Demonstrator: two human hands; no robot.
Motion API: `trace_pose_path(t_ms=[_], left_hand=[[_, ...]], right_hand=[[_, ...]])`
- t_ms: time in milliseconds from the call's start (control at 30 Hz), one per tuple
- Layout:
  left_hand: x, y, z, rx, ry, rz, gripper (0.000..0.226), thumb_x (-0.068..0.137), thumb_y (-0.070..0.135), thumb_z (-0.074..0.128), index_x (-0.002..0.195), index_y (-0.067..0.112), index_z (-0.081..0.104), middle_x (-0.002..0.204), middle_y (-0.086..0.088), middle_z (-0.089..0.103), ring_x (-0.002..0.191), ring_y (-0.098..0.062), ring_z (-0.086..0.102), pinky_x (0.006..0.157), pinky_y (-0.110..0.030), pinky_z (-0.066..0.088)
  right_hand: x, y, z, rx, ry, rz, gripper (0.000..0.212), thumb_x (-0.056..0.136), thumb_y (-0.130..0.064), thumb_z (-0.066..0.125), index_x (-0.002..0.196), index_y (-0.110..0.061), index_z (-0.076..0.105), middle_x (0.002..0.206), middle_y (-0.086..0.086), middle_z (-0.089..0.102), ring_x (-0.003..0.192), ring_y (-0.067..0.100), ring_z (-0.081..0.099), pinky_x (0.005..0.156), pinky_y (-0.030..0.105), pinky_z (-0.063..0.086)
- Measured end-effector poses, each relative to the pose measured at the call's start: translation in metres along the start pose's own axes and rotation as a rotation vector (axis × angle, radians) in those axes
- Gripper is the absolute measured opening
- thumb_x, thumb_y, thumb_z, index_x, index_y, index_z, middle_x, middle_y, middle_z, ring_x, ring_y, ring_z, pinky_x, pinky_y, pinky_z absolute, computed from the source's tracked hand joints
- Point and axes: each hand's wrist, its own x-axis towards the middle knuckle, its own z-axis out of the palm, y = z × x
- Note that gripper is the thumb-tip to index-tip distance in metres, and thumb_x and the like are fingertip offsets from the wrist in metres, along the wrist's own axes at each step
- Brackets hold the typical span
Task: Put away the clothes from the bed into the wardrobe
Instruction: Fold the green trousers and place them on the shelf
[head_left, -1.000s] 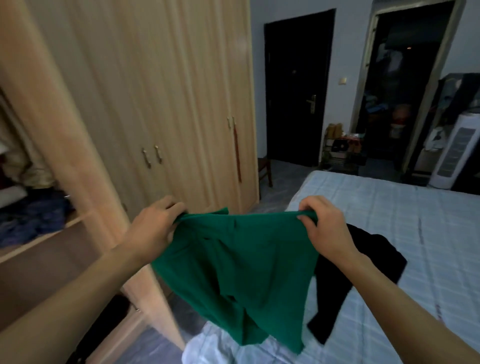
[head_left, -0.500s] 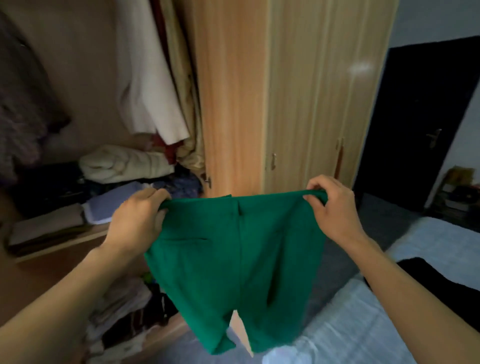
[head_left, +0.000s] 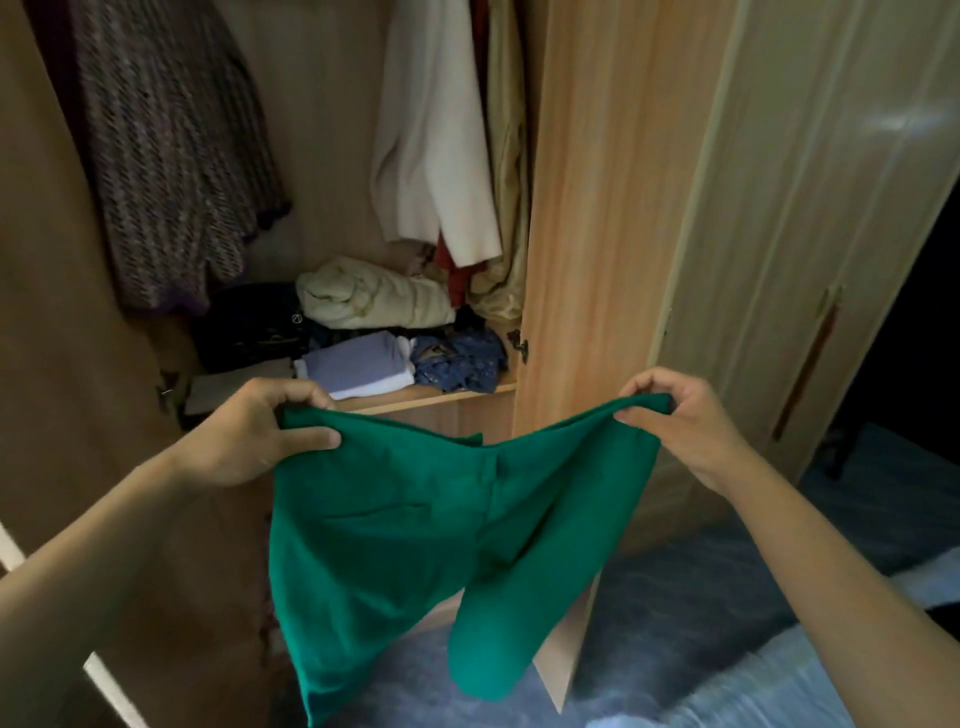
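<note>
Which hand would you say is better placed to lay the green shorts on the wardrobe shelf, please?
Probably the left hand: it grips the green shorts directly before the shelf, while the right hand holds them over by the wardrobe door.

Two bare forearms, no sleeves in view, left grip (head_left: 254, 436) and right grip (head_left: 685, 421) without rings or gloves

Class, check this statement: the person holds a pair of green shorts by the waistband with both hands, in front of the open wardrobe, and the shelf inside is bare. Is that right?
One detail is wrong. The head view shows the shelf is not bare: folded clothes lie on it. The rest stands: the left hand and right hand hold the green shorts by the waistband before the open wardrobe.
</note>
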Motion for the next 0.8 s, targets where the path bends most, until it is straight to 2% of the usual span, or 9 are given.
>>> trace_pose_path(t_ms=[100,167,233,333,433,500,600,700,800], left_hand=[[0.008,-0.001,0.006,-0.135,-0.036,-0.043,0.014,0.076,0.02,0.081,0.078,0.01,0.071,0.08,-0.005,0.071,0.074,-0.013,0.067,0.063,-0.021,0.053],[0.015,-0.005,0.015,-0.182,0.013,-0.101,0.012,0.076,0.012,0.076,0.081,0.003,0.07,0.084,-0.014,0.071,0.076,-0.02,0.068,0.064,-0.022,0.055],[0.028,-0.014,0.027,-0.177,0.09,-0.196,0.015,0.079,0.007,0.074,0.087,-0.004,0.069,0.087,-0.02,0.072,0.078,-0.027,0.069,0.065,-0.024,0.058],[0.058,-0.03,0.049,0.061,0.259,-0.398,0.012,0.084,0.013,0.077,0.083,0.002,0.073,0.081,-0.014,0.073,0.078,-0.029,0.07,0.07,-0.036,0.06],[0.077,-0.029,0.078,0.225,0.364,-0.532,0.02,0.082,0.023,0.079,0.078,0.005,0.073,0.081,-0.017,0.072,0.078,-0.03,0.068,0.072,-0.041,0.059],[0.075,-0.019,0.101,0.212,0.372,-0.52,0.022,0.079,0.025,0.08,0.073,0.006,0.073,0.078,-0.016,0.072,0.073,-0.026,0.068,0.066,-0.036,0.056],[0.069,-0.005,0.131,0.203,0.369,-0.428,0.025,0.076,0.029,0.081,0.068,0.006,0.073,0.069,-0.011,0.072,0.068,-0.024,0.069,0.06,-0.034,0.057],[0.061,0.013,0.155,0.173,0.366,-0.353,0.023,0.078,0.03,0.081,0.065,0.014,0.073,0.066,0.0,0.071,0.065,-0.016,0.067,0.064,-0.032,0.057],[0.056,0.031,0.172,0.145,0.368,-0.282,0.013,0.078,0.033,0.081,0.072,0.023,0.074,0.073,0.007,0.072,0.071,-0.012,0.068,0.069,-0.03,0.057]], right_hand=[[0.003,0.009,-0.006,0.085,-0.067,0.107,0.021,0.08,0.0,0.075,0.075,-0.021,0.073,0.082,0.006,0.068,0.078,0.019,0.061,0.071,0.031,0.049],[0.004,0.014,-0.008,0.117,-0.067,0.167,0.018,0.08,0.0,0.076,0.078,-0.019,0.074,0.088,0.01,0.069,0.081,0.021,0.063,0.076,0.035,0.051],[0.009,0.022,-0.004,0.132,-0.028,0.245,0.011,0.081,-0.001,0.076,0.082,-0.011,0.072,0.087,0.011,0.07,0.079,0.021,0.065,0.072,0.033,0.053],[0.027,0.039,0.017,0.058,0.121,0.369,0.009,0.082,-0.008,0.078,0.084,-0.01,0.07,0.086,0.01,0.072,0.072,0.02,0.066,0.059,0.025,0.05],[0.037,0.047,0.049,0.023,0.275,0.45,0.01,0.084,-0.011,0.075,0.09,-0.007,0.068,0.086,0.009,0.072,0.069,0.017,0.066,0.058,0.024,0.051],[0.031,0.044,0.07,-0.005,0.293,0.412,0.008,0.085,-0.013,0.075,0.086,-0.01,0.068,0.079,0.005,0.07,0.064,0.014,0.064,0.057,0.024,0.052],[0.014,0.045,0.095,-0.058,0.266,0.311,0.024,0.08,-0.017,0.079,0.068,-0.023,0.06,0.071,-0.002,0.067,0.061,0.014,0.063,0.063,0.029,0.054],[-0.001,0.043,0.113,-0.041,0.232,0.223,0.025,0.08,-0.019,0.08,0.067,-0.025,0.059,0.067,-0.009,0.063,0.062,0.01,0.059,0.062,0.026,0.05],[-0.011,0.035,0.124,0.01,0.211,0.14,0.021,0.081,-0.019,0.078,0.07,-0.025,0.062,0.07,-0.009,0.065,0.064,0.008,0.058,0.061,0.022,0.045]])
